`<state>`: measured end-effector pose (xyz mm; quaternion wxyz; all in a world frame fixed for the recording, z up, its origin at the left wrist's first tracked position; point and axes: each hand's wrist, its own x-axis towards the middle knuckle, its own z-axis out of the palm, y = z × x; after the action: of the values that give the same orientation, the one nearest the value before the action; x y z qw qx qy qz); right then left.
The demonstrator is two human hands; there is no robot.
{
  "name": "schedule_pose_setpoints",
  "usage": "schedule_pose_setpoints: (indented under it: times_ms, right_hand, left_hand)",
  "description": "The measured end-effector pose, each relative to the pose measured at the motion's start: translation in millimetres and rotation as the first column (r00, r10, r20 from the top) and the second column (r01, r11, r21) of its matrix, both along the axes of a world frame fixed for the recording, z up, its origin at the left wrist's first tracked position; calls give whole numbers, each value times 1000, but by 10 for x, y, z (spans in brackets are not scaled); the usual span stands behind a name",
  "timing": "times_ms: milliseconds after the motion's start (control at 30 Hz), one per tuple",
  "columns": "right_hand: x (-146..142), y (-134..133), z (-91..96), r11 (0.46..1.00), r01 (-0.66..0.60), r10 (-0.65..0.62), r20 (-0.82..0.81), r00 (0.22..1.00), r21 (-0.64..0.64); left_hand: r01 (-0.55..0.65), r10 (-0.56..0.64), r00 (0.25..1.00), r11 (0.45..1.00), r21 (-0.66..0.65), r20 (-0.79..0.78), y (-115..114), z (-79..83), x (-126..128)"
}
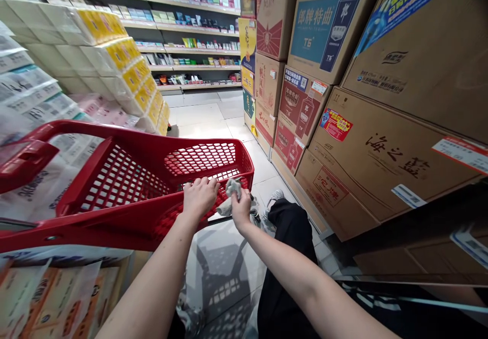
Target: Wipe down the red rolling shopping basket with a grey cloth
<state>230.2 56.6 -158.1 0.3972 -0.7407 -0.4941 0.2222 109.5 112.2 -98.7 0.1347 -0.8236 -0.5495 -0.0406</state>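
Observation:
A red plastic shopping basket (125, 176) on a cart frame stands tilted in front of me. My left hand (199, 196) grips its near right rim, fingers curled over the edge. Right beside it, my right hand (241, 208) is closed on a crumpled grey cloth (232, 189) pressed against the basket's corner. My leg in black trousers (285, 227) and a grey shoe (275, 196) show below the hands.
Stacked cardboard cartons (366, 141) form a wall along the right. Packs of tissue paper (110, 59) are piled on the left. Shelves of small goods (190, 29) close the far end of the tiled aisle (208, 115).

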Motion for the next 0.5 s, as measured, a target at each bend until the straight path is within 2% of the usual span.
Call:
schedule_pose_setpoints:
  times_ms: [100,167,333,433,500]
  right_hand:
    - [204,-11,-88,980,195,-195,-12,981,-51]
    - [342,46,-111,958,277,-278,5,961,-67]
    - [445,322,-183,972,234,-234,20,972,-26]
    - [377,475,-349,955,289,-289,-19,957,63]
    - [330,539,-510,934,350,-352,28,935,67]
  left_hand:
    - [-10,10,1000,1000,0,15,-13,1,4]
    - [-19,19,1000,1000,-7,22,-17,2,8]
    - [-3,3,1000,1000,10,-7,-34,0,0]
    - [9,-8,1000,999,33,-23,-40,-9,1]
    - [1,0,1000,1000,28,-14,-35,-15,9]
